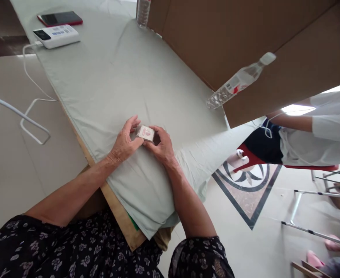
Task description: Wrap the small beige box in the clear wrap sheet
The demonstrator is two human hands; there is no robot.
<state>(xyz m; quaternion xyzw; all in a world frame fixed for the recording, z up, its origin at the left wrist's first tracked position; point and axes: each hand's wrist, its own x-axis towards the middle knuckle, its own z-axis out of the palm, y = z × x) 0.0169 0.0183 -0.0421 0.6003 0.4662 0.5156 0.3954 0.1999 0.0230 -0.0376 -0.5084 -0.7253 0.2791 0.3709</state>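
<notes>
A small flat packet [146, 133], clear-wrapped with a red and white label, is held just above the pale green cloth [123, 77] that covers the table. My left hand [125, 142] pinches its left edge with thumb and fingers. My right hand [163, 146] grips its right side, fingers curled round it. Both hands rest low on the cloth near the table's near edge.
A white power bank [56, 36] with a cable and a red-edged phone [59, 18] lie at the far left end. A plastic water bottle [237, 82] stands by a brown cardboard wall [245, 34]; another bottle [143, 12] stands further back. Another person in white [309, 135] sits on the right.
</notes>
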